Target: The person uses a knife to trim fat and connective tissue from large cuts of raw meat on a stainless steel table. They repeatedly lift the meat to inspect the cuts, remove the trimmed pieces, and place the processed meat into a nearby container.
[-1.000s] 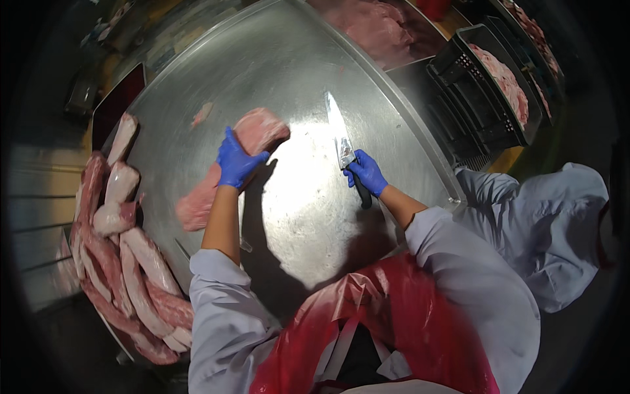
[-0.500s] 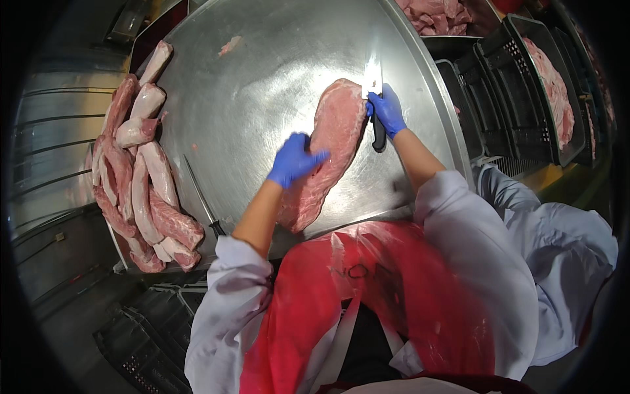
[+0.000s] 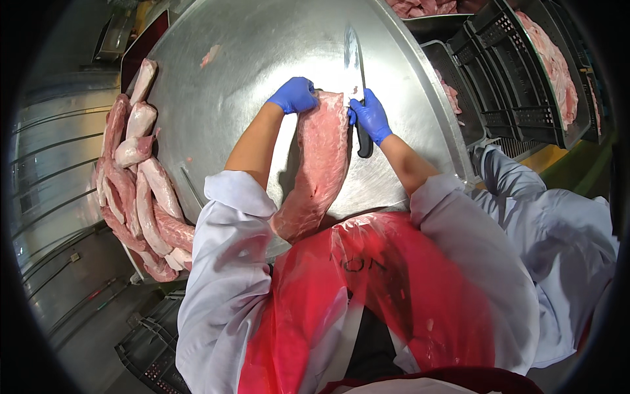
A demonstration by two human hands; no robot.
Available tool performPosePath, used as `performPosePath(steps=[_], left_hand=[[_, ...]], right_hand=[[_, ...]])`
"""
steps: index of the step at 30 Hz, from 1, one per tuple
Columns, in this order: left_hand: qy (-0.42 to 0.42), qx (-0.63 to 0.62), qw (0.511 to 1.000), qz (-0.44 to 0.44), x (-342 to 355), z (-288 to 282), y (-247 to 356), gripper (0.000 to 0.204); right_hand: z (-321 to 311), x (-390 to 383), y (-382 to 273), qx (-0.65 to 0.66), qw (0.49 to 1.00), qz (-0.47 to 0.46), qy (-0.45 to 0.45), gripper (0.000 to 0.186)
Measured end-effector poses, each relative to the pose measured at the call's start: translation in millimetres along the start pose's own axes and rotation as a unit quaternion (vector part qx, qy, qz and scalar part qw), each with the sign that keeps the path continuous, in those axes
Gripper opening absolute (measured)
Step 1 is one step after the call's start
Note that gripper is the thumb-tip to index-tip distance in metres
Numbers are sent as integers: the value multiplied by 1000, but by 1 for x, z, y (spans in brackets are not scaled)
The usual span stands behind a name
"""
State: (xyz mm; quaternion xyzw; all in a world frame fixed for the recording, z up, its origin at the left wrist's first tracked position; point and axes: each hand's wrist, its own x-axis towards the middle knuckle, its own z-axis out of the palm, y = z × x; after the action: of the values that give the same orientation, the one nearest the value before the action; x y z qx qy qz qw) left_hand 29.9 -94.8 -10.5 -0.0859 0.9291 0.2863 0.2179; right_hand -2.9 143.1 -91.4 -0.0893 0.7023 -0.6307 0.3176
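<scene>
Left hand [image 3: 294, 96] pinches the far corner of the pork loin [image 3: 321, 154] on the steel table [image 3: 262, 46], likely steadying it, while right hand [image 3: 373, 117] wraps the butcher knife's [image 3: 365, 141] handle (blade aimed away, presumably for left-finger clearance).

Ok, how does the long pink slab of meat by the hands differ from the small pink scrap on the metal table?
Size: the long pink slab of meat dwarfs the small pink scrap.
Contact: the blue-gloved left hand touches the slab's far end; the scrap has no hand on it.
Place: the slab stretches toward the shiny red apron; the scrap lies farther off, leftward.
Both are pink, on the grey metal table.
</scene>
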Motion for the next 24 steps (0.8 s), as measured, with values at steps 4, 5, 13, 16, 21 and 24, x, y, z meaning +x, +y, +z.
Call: performPosePath(steps=[4, 5, 13, 16, 21, 24], left_hand=[[65, -119, 991, -7, -14, 16, -12, 24], [83, -129, 988, -6, -19, 17, -10, 21], [150, -259, 953, -32, -30, 32, -12, 15], [162, -251, 952, -58, -37, 27, 1, 20], [161, -308, 937, -13, -39, 33, -3, 22], [175, -284, 943, -5, -42, 29, -5, 18]], right_hand=[[4, -9, -10, -3, 1000, -5, 11, 24], [2, -15, -24, -4, 1000, -8, 19, 25], [18, -5, -101, -141, 977, 71, -146, 79], [0, -33, -106, -211, 940, 112, -245, 85], [-26, -75, -105, -85, 942, 143, -292, 83], [11, -42, -111, -115, 947, 166, -249, 81]])
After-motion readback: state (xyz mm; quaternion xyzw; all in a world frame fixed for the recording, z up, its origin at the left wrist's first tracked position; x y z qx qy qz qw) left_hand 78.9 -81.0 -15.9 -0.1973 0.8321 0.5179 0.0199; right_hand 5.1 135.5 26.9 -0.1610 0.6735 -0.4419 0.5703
